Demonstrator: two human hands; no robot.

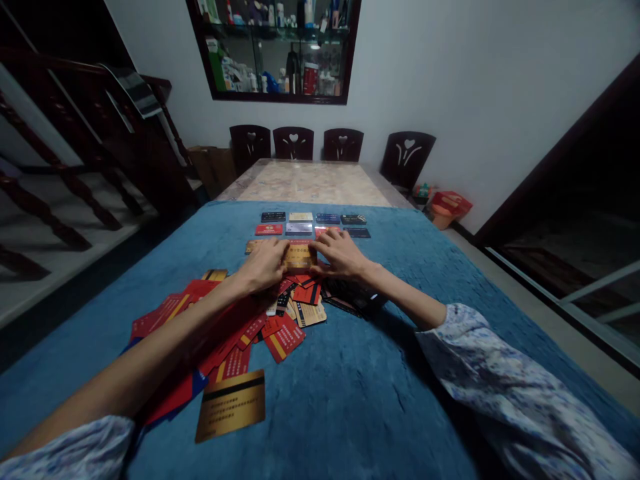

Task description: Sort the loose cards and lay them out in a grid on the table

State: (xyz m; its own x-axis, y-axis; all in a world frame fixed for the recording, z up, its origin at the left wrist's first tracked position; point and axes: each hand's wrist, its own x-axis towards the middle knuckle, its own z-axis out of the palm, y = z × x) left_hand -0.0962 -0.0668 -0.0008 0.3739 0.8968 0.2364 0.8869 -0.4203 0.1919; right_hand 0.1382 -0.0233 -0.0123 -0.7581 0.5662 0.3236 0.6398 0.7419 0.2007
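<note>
Between my two hands stands a gold card [301, 256], possibly a small stack, gripped at its sides. The fingers of my left hand [266, 264] close on its left edge, and my right hand [343, 253] pinches the right edge. Beyond it, cards lie in rows, among them a red card [269, 230], a silver card [299, 229] and a dark blue card [328, 218]. A gold card [256, 247] lies partly hidden by my left hand. Loose red cards [285, 339] and a cream card [310, 313] are heaped just below my hands.
Under my left forearm spread red paper sleeves [170, 313]. A larger gold card [233, 403] lies nearest me. A black object [357, 298], perhaps a wallet, sits below my right wrist. The blue cloth [390, 400] covers the near table; several chairs [293, 143] stand at the far end.
</note>
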